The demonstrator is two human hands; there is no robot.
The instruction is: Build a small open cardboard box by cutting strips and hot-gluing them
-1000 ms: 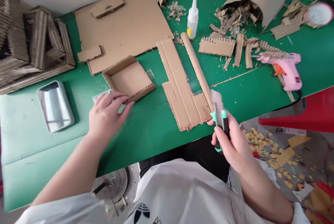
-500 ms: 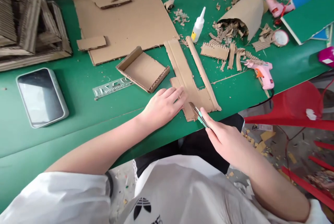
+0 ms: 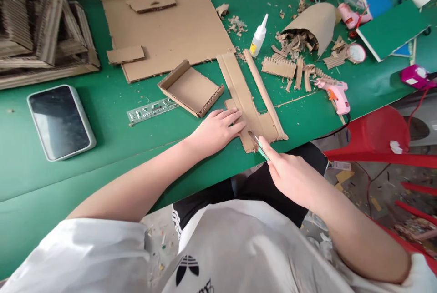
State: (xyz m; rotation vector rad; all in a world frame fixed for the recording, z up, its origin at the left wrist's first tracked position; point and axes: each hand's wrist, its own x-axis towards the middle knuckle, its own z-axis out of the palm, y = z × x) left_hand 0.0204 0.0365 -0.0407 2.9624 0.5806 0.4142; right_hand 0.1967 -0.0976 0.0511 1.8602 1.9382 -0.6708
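Note:
A long piece of cardboard (image 3: 244, 90) with a notched cut-out lies near the table's front edge. My left hand (image 3: 220, 129) rests flat across its left side, fingers stretched out and slightly apart, pressing on it. In my right hand (image 3: 293, 174) is a utility knife (image 3: 262, 149) with a green and dark handle, its index finger laid along the top. The knife's blade touches or hovers just over the cardboard's near end; I cannot tell which. Just beyond my left hand sits a shallow cardboard tray (image 3: 191, 86), partly over a clear ruler (image 3: 150, 110).
A phone (image 3: 61, 122) lies at left, before stacked cardboard frames (image 3: 51, 24). Behind are a large cardboard sheet (image 3: 170, 29) and a glue bottle (image 3: 258, 36). To the right are cardboard scraps (image 3: 278, 66), a pink glue gun (image 3: 336, 94) and a red stool (image 3: 378, 131).
The fingers of my left hand have flattened and spread on the cardboard. The knife in my right hand has shifted only slightly. The whole view has turned a little.

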